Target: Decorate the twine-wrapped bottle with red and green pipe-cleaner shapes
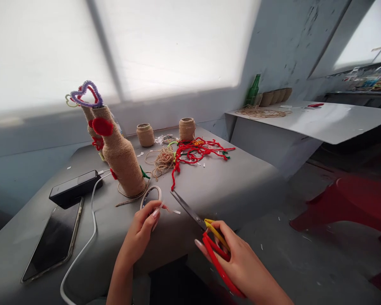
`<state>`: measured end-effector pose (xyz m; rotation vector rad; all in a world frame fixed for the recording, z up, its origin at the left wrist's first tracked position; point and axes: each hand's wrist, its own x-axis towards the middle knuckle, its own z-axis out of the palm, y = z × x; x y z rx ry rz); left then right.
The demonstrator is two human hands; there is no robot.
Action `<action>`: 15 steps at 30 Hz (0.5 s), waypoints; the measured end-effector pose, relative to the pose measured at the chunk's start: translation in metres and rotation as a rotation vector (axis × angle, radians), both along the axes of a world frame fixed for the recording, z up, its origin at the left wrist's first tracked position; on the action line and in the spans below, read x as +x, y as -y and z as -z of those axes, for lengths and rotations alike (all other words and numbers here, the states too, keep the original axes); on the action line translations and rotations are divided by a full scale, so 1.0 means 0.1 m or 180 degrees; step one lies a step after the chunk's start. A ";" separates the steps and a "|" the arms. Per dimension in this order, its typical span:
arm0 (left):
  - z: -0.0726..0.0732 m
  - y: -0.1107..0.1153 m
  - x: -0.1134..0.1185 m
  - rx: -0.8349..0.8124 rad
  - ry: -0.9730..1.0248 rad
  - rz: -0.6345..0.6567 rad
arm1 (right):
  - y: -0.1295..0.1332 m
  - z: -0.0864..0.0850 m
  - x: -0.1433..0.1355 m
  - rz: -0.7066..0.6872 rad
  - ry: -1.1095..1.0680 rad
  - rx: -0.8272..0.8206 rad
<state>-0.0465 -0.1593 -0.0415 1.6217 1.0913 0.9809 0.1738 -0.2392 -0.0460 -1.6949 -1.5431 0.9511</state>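
My left hand pinches a roll of white tape at the table's front edge, with a short strip at its fingertips. To the right, my right hand is wrapped round the red and yellow handles of a pair of scissors. The scissor blades look closed, and their tip points up and left toward the end of a red yarn strand. Behind my left hand stands a twine-wrapped bottle with red felt pieces and a purple fuzzy heart at its top.
A phone, a black power bank and a white cable lie at the left. Twine-wrapped jars and loose twine sit farther back. A second table and a red stool stand right.
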 end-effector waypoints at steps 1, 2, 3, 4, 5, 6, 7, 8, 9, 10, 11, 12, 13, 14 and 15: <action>0.01 0.00 0.00 0.0022 0.0005 0.0008 | 0.03 0.01 0.00 -0.0098 0.0019 -0.0047; 0.02 0.00 -0.01 0.0040 0.0012 0.0027 | 0.06 0.02 -0.01 -0.0189 0.0004 -0.0094; 0.03 -0.01 -0.01 0.0046 0.0027 0.0043 | 0.08 0.03 -0.03 -0.0259 -0.0031 -0.0136; 0.04 -0.01 -0.01 0.0036 0.0052 0.0058 | 0.09 0.04 -0.05 -0.0303 -0.0076 -0.0172; 0.05 -0.01 -0.01 0.0012 0.0086 0.0063 | 0.10 0.05 -0.07 -0.0330 -0.0123 -0.0198; 0.06 -0.02 -0.01 -0.0017 0.0118 0.0054 | 0.10 0.05 -0.10 -0.0352 -0.0172 -0.0216; 0.07 -0.02 -0.01 -0.0050 0.0143 0.0025 | 0.09 0.06 -0.12 -0.0381 -0.0220 -0.0226; 0.07 -0.02 -0.01 -0.0070 0.0168 -0.0014 | 0.08 0.06 -0.14 -0.0415 -0.0265 -0.0230; 0.07 -0.02 -0.01 -0.0076 0.0195 -0.0048 | 0.07 0.07 -0.15 -0.0443 -0.0314 -0.0221; 0.07 -0.02 -0.01 -0.0067 0.0230 -0.0074 | 0.07 0.08 -0.16 -0.0456 -0.0368 -0.0205; 0.06 -0.02 -0.01 -0.0048 0.0271 -0.0093 | 0.06 0.10 -0.16 -0.0443 -0.0429 -0.0181; 0.06 -0.02 -0.01 -0.0028 0.0311 -0.0100 | 0.06 0.11 -0.16 -0.0403 -0.0506 -0.0156; 0.05 -0.02 -0.01 -0.0011 0.0338 -0.0097 | 0.06 0.13 -0.16 -0.0343 -0.0620 -0.0127; 0.04 -0.02 -0.01 0.0001 0.0329 -0.0086 | 0.06 0.14 -0.16 -0.0242 -0.0784 -0.0093; 0.04 -0.02 -0.01 0.0012 0.0273 -0.0058 | 0.06 0.15 -0.16 -0.0105 -0.0982 -0.0056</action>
